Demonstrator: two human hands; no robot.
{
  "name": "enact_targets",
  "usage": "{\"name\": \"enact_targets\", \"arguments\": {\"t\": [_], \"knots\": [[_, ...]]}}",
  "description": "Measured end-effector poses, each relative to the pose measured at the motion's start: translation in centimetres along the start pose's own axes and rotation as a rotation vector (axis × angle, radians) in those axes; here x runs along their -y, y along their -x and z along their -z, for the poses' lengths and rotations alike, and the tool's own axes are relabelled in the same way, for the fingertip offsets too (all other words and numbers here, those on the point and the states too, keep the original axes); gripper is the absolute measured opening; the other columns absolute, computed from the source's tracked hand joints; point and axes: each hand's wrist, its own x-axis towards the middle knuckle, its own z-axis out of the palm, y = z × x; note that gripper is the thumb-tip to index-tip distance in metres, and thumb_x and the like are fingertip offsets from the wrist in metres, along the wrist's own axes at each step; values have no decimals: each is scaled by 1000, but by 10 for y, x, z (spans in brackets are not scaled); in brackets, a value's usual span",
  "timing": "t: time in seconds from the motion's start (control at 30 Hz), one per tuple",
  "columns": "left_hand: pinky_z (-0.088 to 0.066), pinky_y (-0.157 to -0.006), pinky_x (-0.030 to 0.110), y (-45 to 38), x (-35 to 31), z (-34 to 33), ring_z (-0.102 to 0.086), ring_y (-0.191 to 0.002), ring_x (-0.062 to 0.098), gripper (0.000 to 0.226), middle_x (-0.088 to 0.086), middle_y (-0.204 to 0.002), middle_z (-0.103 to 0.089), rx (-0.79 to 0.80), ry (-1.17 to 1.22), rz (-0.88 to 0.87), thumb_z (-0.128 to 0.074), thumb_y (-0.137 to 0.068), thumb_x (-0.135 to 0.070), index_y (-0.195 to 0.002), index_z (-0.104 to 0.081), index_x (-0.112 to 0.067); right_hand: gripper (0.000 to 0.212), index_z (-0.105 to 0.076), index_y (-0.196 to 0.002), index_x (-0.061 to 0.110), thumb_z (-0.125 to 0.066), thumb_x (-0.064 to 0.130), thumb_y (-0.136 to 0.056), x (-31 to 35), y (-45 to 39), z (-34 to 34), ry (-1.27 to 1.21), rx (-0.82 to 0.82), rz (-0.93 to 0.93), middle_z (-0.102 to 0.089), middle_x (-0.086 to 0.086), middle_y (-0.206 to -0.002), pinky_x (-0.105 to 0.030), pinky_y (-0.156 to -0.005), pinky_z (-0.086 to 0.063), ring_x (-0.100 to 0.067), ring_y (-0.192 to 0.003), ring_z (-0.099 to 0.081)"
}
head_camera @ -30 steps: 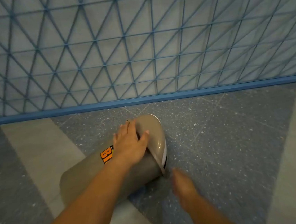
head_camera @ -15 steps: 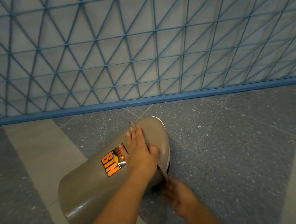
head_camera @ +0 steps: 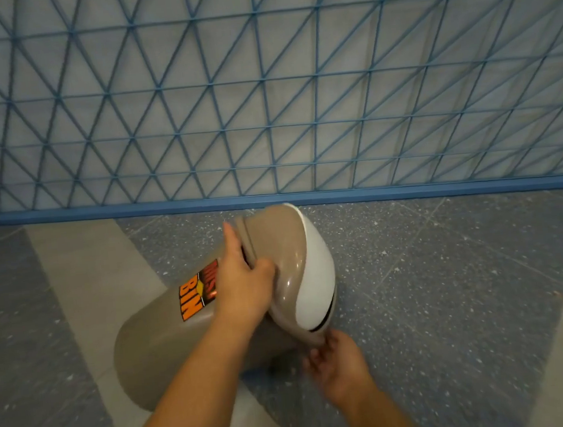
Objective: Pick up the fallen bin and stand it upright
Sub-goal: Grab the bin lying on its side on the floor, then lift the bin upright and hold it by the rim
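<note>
A taupe plastic bin [head_camera: 168, 341] with an orange label and a white swing flap [head_camera: 315, 279] in its lid is tilted, lid end raised toward the wall, base end near me at the lower left. My left hand [head_camera: 242, 286] grips the seam where the lid meets the body, fingers curled over the top. My right hand [head_camera: 339, 366] is under the lid's lower rim, fingertips touching it.
A wall with blue diagonal lattice [head_camera: 261, 88] and a blue baseboard [head_camera: 408, 192] runs just behind the bin. The floor has dark speckled tiles [head_camera: 452, 283] and pale grey stripes [head_camera: 82, 267].
The bin's lid end has risen off the floor and the white flap now faces me. My left hand shifted to the lid seam; my right hand came up under the rim.
</note>
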Motion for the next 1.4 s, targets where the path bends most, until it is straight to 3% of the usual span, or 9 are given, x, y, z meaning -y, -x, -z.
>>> {"name": "enact_targets", "arguments": {"t": [0.1,0.2,0.27,0.37,0.5,0.73,0.93,1.17,1.4], "knots": [[-40,-90,12,-11,-14,31,-53,-111,-3,74,-6,-134,-55,-18,197,-35,-47,-83,1,-148,-18,-18,22,-66,-83,18,-48,27,-93,23,14,-23,73,77,128,-66,3,-60,-27,-61,-45,-11,-57,-48],[-43,-103,39,-27,-12,72,-53,-123,20,65,6,-140,-52,-55,396,39,-48,-87,-1,-146,-26,-15,21,-69,-83,18,-52,28,-92,50,35,-50,121,176,246,-70,3,-58,-28,-65,-48,-9,-50,-54],[-49,-95,42,-32,-3,95,-60,-114,27,48,11,-126,-62,-53,466,79,-48,-88,-2,-135,-46,-10,22,-70,-80,18,-53,29,-91,63,49,-66,241,231,335,-68,2,-58,-30,-66,-51,-9,-46,-55],[-58,-67,28,-33,22,113,-70,-85,18,38,0,-86,-76,-60,481,141,-41,-84,6,-98,-67,-18,20,-67,-82,19,-52,29,-91,75,66,-82,530,288,478,-59,1,-53,-27,-57,-53,-10,-46,-55],[-56,-62,22,-33,50,130,-72,-82,8,44,-9,-87,-77,-55,507,192,-40,-86,4,-104,-66,-26,21,-62,-109,19,-49,27,-94,76,77,-86,850,353,541,-64,-5,-66,-30,-64,-58,-13,-52,-64],[-54,-52,28,-25,57,140,-70,-79,19,18,0,-85,-76,-82,377,339,-53,-88,-23,-89,-71,-23,26,-52,-118,18,-42,29,-97,69,80,-83,980,386,543,-68,-10,-79,-39,-76,-58,-20,-66,-69],[-58,-53,34,-21,47,159,-68,-80,29,17,12,-88,-71,46,333,463,-61,-85,-20,-92,-68,-6,18,-61,-106,23,-49,29,-94,70,82,-83,935,361,500,-70,-3,-77,-29,-67,-54,-15,-66,-67],[-58,-57,28,-20,50,187,-73,-78,27,34,17,-94,-75,339,297,508,-69,-69,-10,-102,-69,-6,21,-66,-106,21,-55,28,-91,84,82,-84,977,355,516,-66,-1,-73,-26,-68,-52,-11,-65,-62],[-59,-59,29,-23,49,183,-74,-77,25,21,16,-85,-76,325,327,502,-57,-82,1,-101,-66,-4,8,-68,-89,25,-61,22,-87,88,80,-82,959,363,500,-67,3,-62,-22,-59,-54,-8,-54,-62]]}}
